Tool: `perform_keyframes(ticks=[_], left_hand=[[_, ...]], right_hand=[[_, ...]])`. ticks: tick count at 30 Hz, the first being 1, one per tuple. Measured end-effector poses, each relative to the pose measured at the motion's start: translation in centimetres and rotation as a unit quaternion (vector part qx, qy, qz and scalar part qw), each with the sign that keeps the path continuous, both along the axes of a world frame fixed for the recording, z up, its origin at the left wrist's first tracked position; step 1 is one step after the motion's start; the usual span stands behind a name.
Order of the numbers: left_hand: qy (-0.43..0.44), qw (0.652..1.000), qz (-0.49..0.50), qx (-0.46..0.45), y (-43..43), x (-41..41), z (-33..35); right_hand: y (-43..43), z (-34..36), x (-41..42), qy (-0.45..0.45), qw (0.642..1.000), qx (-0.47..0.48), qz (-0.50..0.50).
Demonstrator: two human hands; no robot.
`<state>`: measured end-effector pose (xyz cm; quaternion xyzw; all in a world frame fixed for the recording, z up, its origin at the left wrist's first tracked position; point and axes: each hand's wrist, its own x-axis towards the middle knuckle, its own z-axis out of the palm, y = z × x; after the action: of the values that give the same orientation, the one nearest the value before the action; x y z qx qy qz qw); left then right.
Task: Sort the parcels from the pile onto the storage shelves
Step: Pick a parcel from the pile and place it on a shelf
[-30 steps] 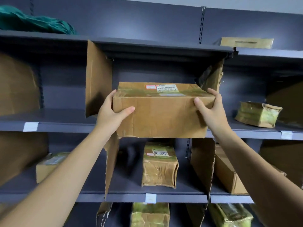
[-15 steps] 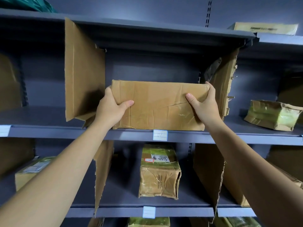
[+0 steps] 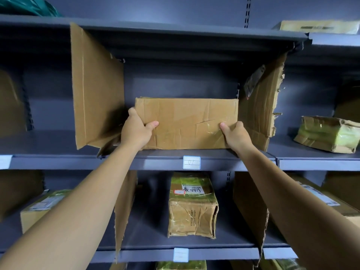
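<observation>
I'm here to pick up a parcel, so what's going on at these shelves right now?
A person is shelving a cardboard box: the left grip holds its left end, the right grip its right end, thumbs on the front. The box appears to rest on the middle shelf, between the left divider and the right divider. It is not yet released. Another parcel sits on the lower shelf.

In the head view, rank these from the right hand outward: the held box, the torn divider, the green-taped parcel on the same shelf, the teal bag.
1. held box: gripped by the right hand.
2. torn divider: just right of it.
3. green-taped parcel: next bay, right.
4. teal bag: top shelf, far left.
</observation>
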<state>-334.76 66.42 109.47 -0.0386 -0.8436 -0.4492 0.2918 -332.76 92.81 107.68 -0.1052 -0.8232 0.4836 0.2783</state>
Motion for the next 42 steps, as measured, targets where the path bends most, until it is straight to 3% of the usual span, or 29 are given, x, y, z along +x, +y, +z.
perform_keyframes(ticks=[4, 7, 12, 18, 27, 36, 42], left_hand=[[-0.014, 1.0, 0.003, 0.024, 0.1, 0.8, 0.1], [0.064, 0.996, 0.036, 0.046, 0.5, 2.8, -1.1], [0.125, 0.988, -0.072, 0.051, 3.1, 5.8, -3.8], [0.143, 0.966, -0.191, 0.097, 8.6, 10.2, -6.8], [0.024, 0.913, -0.389, 0.122, 21.5, 22.6, -9.8], [-0.074, 0.819, -0.556, 0.123, 35.5, 48.1, -13.7], [-0.197, 0.698, -0.673, 0.145, 42.9, 69.9, -17.0]], right_hand=[[-0.5, 0.4, 1.1, -0.031, 0.999, 0.026, -0.024], [-1.7, 0.2, 2.2, -0.014, 0.998, 0.031, -0.045], [-3.7, -1.1, 5.8, 0.049, 0.997, 0.052, -0.041], [-4.2, -4.1, 12.4, 0.139, 0.99, -0.006, -0.008], [3.9, -8.1, 29.0, 0.146, 0.977, -0.1, -0.117], [14.1, -10.8, 57.3, 0.175, 0.946, -0.118, -0.248], [20.0, -14.5, 78.9, 0.145, 0.913, -0.089, -0.371]])
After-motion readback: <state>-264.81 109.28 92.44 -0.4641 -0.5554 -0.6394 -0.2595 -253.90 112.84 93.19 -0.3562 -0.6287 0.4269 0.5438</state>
